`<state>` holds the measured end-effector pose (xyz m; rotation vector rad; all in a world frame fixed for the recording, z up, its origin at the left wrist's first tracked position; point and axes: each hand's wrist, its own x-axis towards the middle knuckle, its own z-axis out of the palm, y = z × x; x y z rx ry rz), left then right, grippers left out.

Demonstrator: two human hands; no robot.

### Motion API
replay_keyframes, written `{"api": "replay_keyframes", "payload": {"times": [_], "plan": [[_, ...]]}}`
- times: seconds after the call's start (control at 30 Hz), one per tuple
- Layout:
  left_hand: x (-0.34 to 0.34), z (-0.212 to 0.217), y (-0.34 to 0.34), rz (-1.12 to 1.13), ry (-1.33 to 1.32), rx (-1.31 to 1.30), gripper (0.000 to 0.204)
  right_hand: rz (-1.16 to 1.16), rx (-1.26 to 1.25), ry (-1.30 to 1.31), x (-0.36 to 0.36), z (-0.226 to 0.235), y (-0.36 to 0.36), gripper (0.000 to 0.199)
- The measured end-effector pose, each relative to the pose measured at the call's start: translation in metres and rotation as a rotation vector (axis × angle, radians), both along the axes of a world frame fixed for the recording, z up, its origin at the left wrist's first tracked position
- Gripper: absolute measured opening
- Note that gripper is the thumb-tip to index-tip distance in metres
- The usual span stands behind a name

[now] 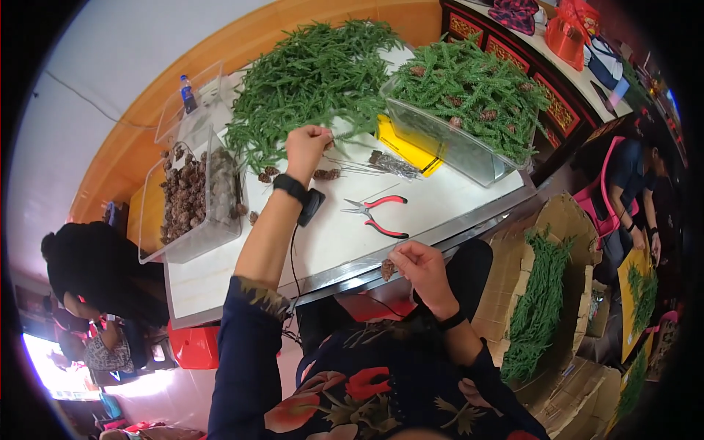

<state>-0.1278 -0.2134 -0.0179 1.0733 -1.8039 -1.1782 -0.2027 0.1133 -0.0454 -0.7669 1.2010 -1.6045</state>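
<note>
My left hand [304, 152], a black band at its wrist, reaches over the table beside the big heap of green artificial pine sprigs [312, 73]. Its fingers are pinched together at the end of a pine sprig [347, 135]. Near the table's front edge, my right hand [427, 273] grips a small brown pine cone [387, 269] between thumb and fingers. Between the hands lie pliers [374, 214] with red and black handles, jaws pointing left. Loose pine cones [327, 174] and thin wires [359, 168] lie just right of my left wrist.
A clear bin of pine cones [187, 194] stands left; another clear bin [447, 139], heaped with sprigs and cones, stands right. A yellow sheet [409, 150] and a plastic bag [396, 164] lie between. A cardboard box with greenery [539, 304] is at right. Other people sit on both sides.
</note>
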Motion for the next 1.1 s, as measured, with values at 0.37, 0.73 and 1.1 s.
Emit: {"api": "replay_keyframes", "payload": {"times": [0.37, 0.73, 1.1], "plan": [[0.071, 0.026, 0.181, 0.129, 0.254, -0.181, 0.016, 0.02, -0.118, 0.082, 0.005, 0.036, -0.077, 0.013], [0.124, 0.008, 0.221, 0.187, 0.015, -0.363, 0.02, 0.2, -0.192, -0.06, 0.031, 0.026, -0.086, 0.013], [0.122, 0.024, 0.198, 0.059, 0.447, 0.426, 0.026, 0.469, -0.169, 0.02, 0.023, 0.031, -0.067, 0.008]]}}
